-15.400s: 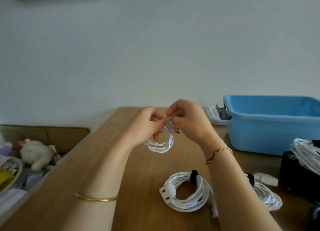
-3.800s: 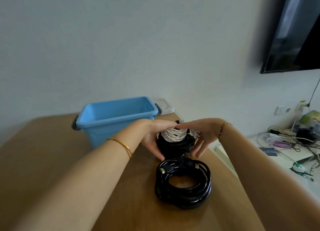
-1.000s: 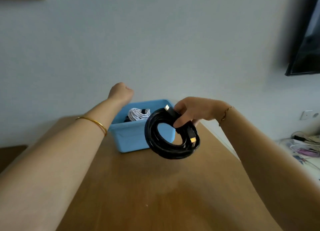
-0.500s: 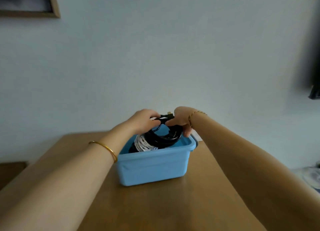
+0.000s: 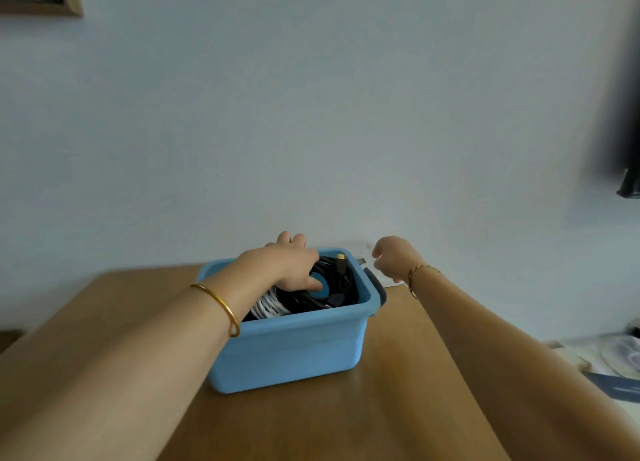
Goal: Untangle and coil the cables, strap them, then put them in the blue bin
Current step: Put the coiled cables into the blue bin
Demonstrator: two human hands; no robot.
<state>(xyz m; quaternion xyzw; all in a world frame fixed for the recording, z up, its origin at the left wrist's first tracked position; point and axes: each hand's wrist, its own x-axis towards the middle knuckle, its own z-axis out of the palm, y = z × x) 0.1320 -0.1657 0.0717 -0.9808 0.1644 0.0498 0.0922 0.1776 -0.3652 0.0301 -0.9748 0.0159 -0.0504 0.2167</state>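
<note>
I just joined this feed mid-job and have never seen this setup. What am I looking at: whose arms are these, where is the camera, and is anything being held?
There is no machine here. These are a person's two bare arms, seen from one wide-angle camera worn on the head and looking forward and down, which is why the arms run in from the bottom corners. A wooden table carries a blue bin. Inside it lie a black cable coil with a gold-tipped plug on top, and a white cable coil showing at its near-left edge. The left hand reaches into the bin and rests on the black coil, fingers relaxed rather than gripping. The right hand hovers just right of the bin, loosely curled and holding nothing. So nothing is held.
</note>
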